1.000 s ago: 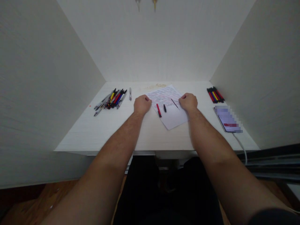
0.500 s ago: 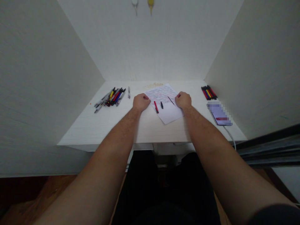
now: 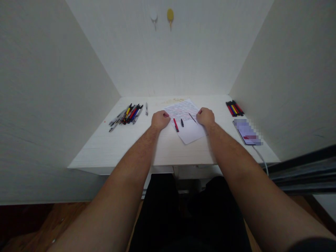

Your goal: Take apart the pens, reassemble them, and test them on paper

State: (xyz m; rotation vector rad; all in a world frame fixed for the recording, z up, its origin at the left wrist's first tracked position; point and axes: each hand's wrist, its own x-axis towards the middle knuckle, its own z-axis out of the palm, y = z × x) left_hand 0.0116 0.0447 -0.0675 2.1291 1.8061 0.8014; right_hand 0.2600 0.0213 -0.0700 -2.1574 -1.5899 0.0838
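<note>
My left hand (image 3: 160, 120) rests as a closed fist on the white desk, at the left edge of a sheet of paper (image 3: 193, 134) covered partly in handwriting. My right hand (image 3: 205, 117) is likewise curled into a fist at the paper's right edge. Nothing sticks out of either fist. Between them lie a red pen barrel (image 3: 175, 125), a short black pen piece (image 3: 182, 122) and a thin dark pen refill (image 3: 192, 118), all apart from each other. The refill's lower end is close to my right hand.
Left on the desk (image 3: 105, 150) lies a loose pile of pens (image 3: 128, 114), with a single clear pen (image 3: 146, 109) beside it. At the right are a row of coloured pens (image 3: 234, 108) and a phone (image 3: 246, 132) with a white cable (image 3: 261, 157). Walls enclose three sides.
The camera view has tilted up slightly, so everything sits lower in the picture. Both fists and the pen parts stay in the same places on the desk.
</note>
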